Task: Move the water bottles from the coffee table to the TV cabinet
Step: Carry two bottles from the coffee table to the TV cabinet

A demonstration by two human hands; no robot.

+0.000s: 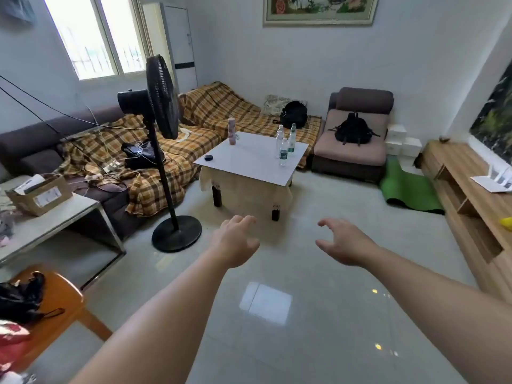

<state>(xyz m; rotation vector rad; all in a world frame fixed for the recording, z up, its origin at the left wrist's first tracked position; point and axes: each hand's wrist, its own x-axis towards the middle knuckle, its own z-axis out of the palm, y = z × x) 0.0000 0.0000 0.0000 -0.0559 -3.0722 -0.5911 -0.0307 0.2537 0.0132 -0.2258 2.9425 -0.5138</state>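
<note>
Bottles first: three clear plastic water bottles [285,144] with labels stand bunched together near the right side of the white square-topped coffee table [249,162], one with a green cap at the back. None of them have gone anywhere yet, so as far as I can tell the job hasn't really started, all three are left to carry. Also on the table are a tall pink cylinder thing [232,131] at the far corner and a small dark case [208,157] near the left edge. My left hand [238,242] and right hand [343,242] are both stretched out in front of me over the shiny tiled floor, fingers loosely spread and curled, holding nothing, well short of the table. The long light wooden TV cabinet [454,173] runs along the right wall, with some white papers [491,182] on top, so that's where they'll end up. Black standing fan [162,134] is off to the left, not really in my way I reckon.
</note>
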